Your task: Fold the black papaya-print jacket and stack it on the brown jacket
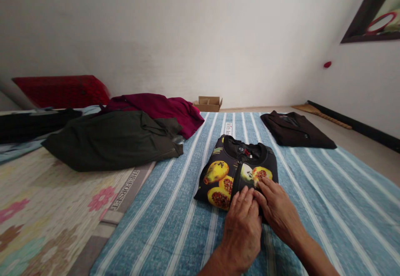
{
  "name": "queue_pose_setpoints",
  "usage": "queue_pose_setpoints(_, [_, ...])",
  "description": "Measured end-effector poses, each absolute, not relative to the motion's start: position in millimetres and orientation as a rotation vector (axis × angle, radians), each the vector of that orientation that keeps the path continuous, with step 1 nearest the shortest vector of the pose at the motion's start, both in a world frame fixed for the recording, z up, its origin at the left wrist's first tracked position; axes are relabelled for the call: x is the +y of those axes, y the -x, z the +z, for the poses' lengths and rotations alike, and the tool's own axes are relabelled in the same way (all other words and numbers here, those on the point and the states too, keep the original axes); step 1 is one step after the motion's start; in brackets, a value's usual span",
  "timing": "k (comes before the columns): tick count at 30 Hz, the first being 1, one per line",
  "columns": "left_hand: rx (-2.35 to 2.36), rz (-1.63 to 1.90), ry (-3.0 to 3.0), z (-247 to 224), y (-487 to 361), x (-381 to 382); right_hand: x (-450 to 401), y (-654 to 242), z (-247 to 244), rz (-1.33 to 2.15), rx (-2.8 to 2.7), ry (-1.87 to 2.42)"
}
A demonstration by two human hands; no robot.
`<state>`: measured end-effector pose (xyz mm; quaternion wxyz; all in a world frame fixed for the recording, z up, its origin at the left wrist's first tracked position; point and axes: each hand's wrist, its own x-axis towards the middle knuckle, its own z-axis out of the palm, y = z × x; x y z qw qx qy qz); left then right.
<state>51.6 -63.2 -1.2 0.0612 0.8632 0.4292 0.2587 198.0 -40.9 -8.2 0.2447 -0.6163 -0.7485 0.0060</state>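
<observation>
- The folded black jacket (217, 190), printed with yellow papayas, lies on the striped sheet (153, 230), collar toward the wall, its zipper (237, 177) running down the front.
- The left hand (242, 226) rests on the jacket's near edge beside the zipper, fingers stretched forward; its thumb is hidden, so I cannot tell whether its grip is pinching cloth or only pressing.
- The right hand (278, 203) lies just beside it, fingertips on the right-hand papaya print and thumb near the left fingers; whether this grip holds the cloth I cannot tell either.
- Both hands cover part of the jacket's near edge, blocking the view of it.
- To the right, apart from the jacket, is a folded dark brown garment (295, 131).
- To the left, a loose dark green garment (115, 142) lies across the flowered mat (71, 197) and onto the sheet, heaped against a maroon garment (145, 103) behind it.
- A black garment (31, 125) lies at the far left, in front of a red box (59, 92).
- Beyond the sheet, a small open cardboard box (208, 103) sits near the white wall (193, 34).
- At upper right is a dark window frame (359, 34).
</observation>
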Motion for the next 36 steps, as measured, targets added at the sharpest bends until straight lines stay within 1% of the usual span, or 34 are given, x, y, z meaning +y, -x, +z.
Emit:
queue_pose_setpoints(8, [1.298,0.781,-2.592,-1.9,-51.5,-62.4,-41.5,-198.1,-11.1,0.022,-2.028,1.678])
queue_pose_setpoints(15, [1.302,0.851,-2.615,3.0,-51.1,-58.8,-41.1,-197.9,-4.9,0.020,-2.030,1.661])
queue_pose_setpoints(19, [1.341,0.924,-2.695,7.7,-44.5,-42.6,-37.5,-192.9,2.9,-0.039,-1.986,1.644])
queue_pose_setpoints(23, [1.436,0.965,-2.730,15.2,-36.5,-11.8,-27.5,-183.9,13.6,-0.004,-1.982,1.642])
queue_pose_setpoints(25, [1.501,0.907,-2.720,20.0,-34.4,6.5,-20.7,-179.0,18.5,-0.001,-1.982,1.684])
queue_pose_setpoints(30, [1.592,0.618,-2.683,29.7,-38.6,47.0,-2.5,-170.6,22.5,-0.079,-1.997,1.821])
queue_pose_setpoints(36, [1.581,0.351,-2.664,23.5,-45.9,70.2,11.9,-171.7,11.7,-0.032,-1.996,1.998])
